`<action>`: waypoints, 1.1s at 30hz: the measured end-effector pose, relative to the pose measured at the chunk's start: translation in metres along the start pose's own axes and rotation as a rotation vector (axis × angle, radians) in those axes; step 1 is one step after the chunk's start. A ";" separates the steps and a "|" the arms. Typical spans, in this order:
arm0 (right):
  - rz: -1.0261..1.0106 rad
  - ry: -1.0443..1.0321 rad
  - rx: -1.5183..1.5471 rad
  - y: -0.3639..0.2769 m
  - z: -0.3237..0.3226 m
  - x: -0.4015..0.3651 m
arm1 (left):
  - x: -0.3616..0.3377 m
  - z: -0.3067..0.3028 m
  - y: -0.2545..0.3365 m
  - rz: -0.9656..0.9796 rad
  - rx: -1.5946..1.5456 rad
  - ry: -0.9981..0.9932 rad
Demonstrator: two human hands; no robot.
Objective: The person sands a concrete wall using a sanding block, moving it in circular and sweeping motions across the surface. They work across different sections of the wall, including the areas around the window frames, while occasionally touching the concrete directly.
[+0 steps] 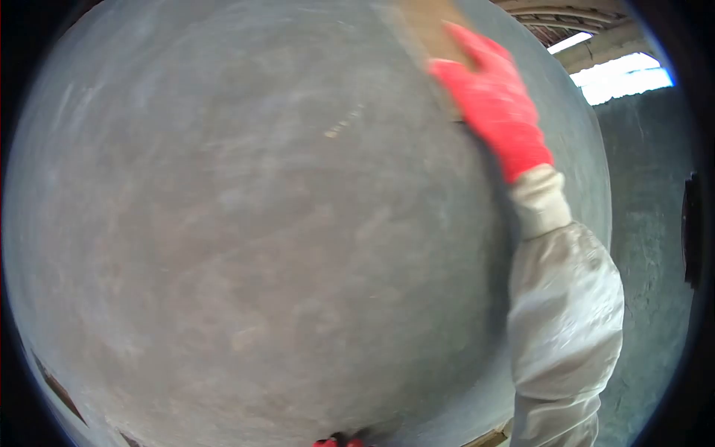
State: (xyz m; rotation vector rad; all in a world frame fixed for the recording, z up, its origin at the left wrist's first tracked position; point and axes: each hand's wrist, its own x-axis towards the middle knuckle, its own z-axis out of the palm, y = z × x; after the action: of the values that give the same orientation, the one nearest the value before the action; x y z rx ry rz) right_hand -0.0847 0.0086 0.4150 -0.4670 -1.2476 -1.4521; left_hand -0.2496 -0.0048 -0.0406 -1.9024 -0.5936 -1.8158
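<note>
In a red glove, my right hand (495,97) grips a tan, flat board-like tool (432,33) at the top right. The tool lies against a large grey wall (261,223) and is blurred by motion. A pale, loose sleeve covers my right arm. At the bottom edge a small piece of red and black (339,441) shows, which may be my left hand; its fingers and anything it holds cannot be made out.
On the right stands another grey-green wall (644,164) with a dark object (692,231) on it. Above it are a bright opening (622,78) and roof beams (562,15). A brownish edge (488,438) shows at the bottom right.
</note>
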 end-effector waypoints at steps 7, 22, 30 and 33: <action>-0.088 -0.197 -0.032 0.030 -0.023 -0.004 | -0.008 0.007 -0.005 0.031 0.198 0.040; -0.232 -0.311 0.256 0.088 -0.108 -0.074 | 0.014 0.075 0.072 0.009 0.319 0.372; 0.369 -0.047 -0.138 0.324 -0.134 -0.082 | 0.022 0.122 0.097 -0.053 0.322 0.295; 0.470 -0.033 -0.144 0.345 -0.130 -0.080 | 0.021 0.123 0.096 -0.029 0.340 0.287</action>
State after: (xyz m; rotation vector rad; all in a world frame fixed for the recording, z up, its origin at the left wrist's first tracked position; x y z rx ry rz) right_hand 0.2901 -0.0085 0.4496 -0.8243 -0.9772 -1.1368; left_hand -0.0930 -0.0107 -0.0269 -1.3895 -0.7723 -1.8250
